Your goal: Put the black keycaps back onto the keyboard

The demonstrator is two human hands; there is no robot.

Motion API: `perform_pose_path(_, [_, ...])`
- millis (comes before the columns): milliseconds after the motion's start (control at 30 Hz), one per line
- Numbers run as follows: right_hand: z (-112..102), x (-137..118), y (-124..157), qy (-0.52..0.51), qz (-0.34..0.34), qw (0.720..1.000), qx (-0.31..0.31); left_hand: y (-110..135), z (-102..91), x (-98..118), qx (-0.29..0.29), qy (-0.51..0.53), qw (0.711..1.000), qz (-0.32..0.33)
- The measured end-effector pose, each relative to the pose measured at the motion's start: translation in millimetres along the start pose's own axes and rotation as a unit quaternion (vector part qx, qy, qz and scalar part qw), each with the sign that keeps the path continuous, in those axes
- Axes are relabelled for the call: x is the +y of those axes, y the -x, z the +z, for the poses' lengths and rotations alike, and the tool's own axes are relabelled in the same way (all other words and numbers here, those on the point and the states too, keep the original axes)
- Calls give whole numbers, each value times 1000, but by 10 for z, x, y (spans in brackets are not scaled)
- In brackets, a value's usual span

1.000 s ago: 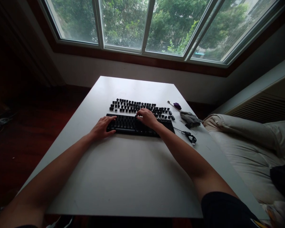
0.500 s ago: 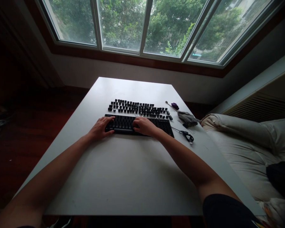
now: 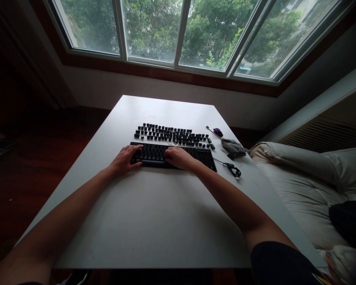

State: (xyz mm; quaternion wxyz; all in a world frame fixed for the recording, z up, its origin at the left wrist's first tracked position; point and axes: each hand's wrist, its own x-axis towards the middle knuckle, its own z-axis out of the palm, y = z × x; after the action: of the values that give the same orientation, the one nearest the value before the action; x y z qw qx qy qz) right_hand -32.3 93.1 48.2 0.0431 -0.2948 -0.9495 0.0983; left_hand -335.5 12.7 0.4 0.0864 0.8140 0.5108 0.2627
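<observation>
Showing two bare hands on one black keyboard [image 3: 153,152], which lies across the middle of one white table [image 3: 154,221], long side toward the person. Left hand [image 3: 125,159]: palm down over the keyboard's left end, fingers loosely spread, clasping nothing. Right hand [image 3: 179,157]: knuckles up over the keyboard's centre, fingers curled down onto the keys; whether they pinch anything cannot be told. Just behind the keyboard, loose black keycaps [image 3: 172,134] lie in roughly three rows, too small and too many for a sure count. To the right lie one grey cloth [image 3: 231,146], one purple object [image 3: 217,132] and one coiled black cable [image 3: 233,170], whose thin lead runs toward the keyboard's right end. The tabletop is matt and plain. Beyond it, a window [image 3: 154,31] of four visible panes looks onto green trees. Pale bedding [image 3: 302,186] lies at the table's right side, below a slatted vent [image 3: 329,134]. The window's top is cut off, the floor at left is too dark to read, the key legends are illegible, and the right fingertips are hidden under the hand
</observation>
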Motion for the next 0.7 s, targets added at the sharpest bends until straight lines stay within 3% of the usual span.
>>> perform_pose_path(333, [43, -33, -10, 3, 32, 999, 0, 7, 17, -10, 10, -3, 1000, -1])
perform_pose_path(400, [19, 72, -32, -1, 51, 998, 34, 6, 15, -14, 9, -4, 1000, 1])
perform_pose_path(533, [-1, 422, -88, 52, 160, 977, 127, 3, -8, -2, 4, -10, 1000, 8])
perform_pose_path(700, [48, 827, -135, 108, 214, 963, 119, -3, -35, 14, -4, -12, 1000, 11])
